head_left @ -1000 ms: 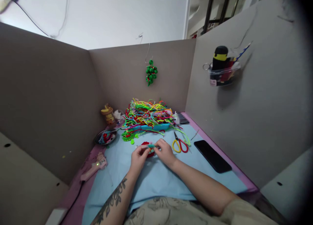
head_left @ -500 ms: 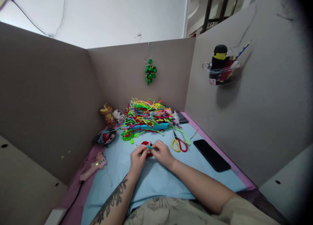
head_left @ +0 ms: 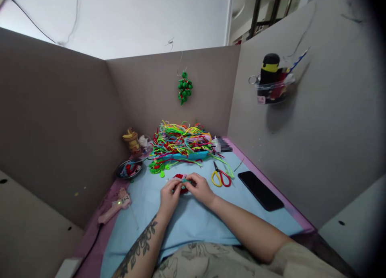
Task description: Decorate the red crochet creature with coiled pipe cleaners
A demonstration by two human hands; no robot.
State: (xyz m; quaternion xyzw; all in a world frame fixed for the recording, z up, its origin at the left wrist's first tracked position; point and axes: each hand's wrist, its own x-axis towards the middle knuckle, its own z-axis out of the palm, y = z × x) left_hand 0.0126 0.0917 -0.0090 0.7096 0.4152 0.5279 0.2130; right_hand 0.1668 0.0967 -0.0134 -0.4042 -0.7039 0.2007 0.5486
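My left hand (head_left: 169, 192) and my right hand (head_left: 200, 188) meet over the middle of the cloth, fingers pinched around a small teal fuzzy piece (head_left: 184, 182) that looks like pipe cleaner. Fingertips cover most of it. Just behind and beneath the fingers shows a red fuzzy piece (head_left: 179, 176), its shape partly hidden; whether it is joined to the teal one I cannot tell. Off to the right of my right hand lie scissors (head_left: 221, 178) with one yellow and one red handle. A green fuzzy figure (head_left: 156, 166) rests beyond my left hand.
A blue tray (head_left: 193, 155) heaped with colourful pipe cleaners (head_left: 181, 139) stands at the back. Left are a dark bowl (head_left: 120, 170) of fuzzy pieces and a pink glue gun (head_left: 113, 212) with its light on. A phone (head_left: 261, 190) lies right. Grey panels (head_left: 169, 85) enclose the table.
My right fingers have curled in closer over the teal piece, covering more of it. My left hand stays almost in place, and the view has shifted slightly.
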